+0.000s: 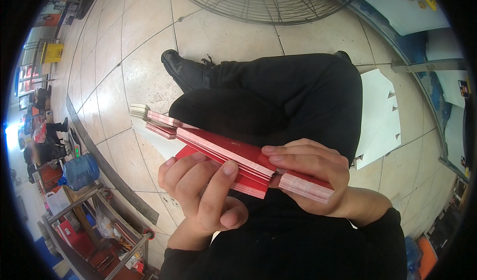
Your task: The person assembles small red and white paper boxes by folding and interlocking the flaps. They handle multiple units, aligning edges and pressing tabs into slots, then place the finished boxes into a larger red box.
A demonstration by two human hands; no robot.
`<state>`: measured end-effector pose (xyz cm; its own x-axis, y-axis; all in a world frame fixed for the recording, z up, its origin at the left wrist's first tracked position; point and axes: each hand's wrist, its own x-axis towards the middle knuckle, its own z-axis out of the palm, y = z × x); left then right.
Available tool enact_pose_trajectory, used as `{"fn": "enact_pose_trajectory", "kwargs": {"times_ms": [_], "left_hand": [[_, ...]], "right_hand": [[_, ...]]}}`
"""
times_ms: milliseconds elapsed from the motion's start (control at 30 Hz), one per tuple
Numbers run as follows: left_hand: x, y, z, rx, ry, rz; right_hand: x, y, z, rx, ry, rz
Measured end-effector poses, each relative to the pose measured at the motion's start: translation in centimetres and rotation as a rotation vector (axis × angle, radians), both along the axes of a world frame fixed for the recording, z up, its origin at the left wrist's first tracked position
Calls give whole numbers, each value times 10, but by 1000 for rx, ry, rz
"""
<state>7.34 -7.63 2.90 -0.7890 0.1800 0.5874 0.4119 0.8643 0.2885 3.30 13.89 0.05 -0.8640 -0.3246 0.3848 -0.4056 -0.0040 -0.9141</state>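
Observation:
A thick stack of red die-cut cards [226,145] with pale pink edges lies slantwise across both hands, above my crossed legs. My left hand [201,193] is closed on its near side, the index fingertip pressed against the layered edges. Around the right end my right hand [318,163] is wrapped, its fingers on the red top face. A narrower block of the same layers [305,186] juts out under that hand, beyond a notch. Toward the far left the stack steps down to a cream-coloured tab end [139,111]. Some lower sheets fan out near my left fingers.
White cut-out sheets [377,118] lie on the tiled floor right of my legs. A large wire fan guard [273,2] stands ahead. On the left are a metal cart [74,208] with red items, a blue water bottle [81,172] and another person [42,151].

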Motion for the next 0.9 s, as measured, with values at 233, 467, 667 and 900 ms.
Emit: {"fn": "enact_pose_trajectory", "kwargs": {"times_ms": [233,467,667,900], "left_hand": [[1,-1,-1,-18,4,9],[2,-1,0,-25,2,6],[3,-2,1,-19,2,-2],[3,0,-4,-8,141,81]], "right_hand": [[-1,0,-1,4,1,5],[0,1,0,18,-6,3],[1,0,1,18,-10,5],[0,0,1,-2,-7,6]]}}
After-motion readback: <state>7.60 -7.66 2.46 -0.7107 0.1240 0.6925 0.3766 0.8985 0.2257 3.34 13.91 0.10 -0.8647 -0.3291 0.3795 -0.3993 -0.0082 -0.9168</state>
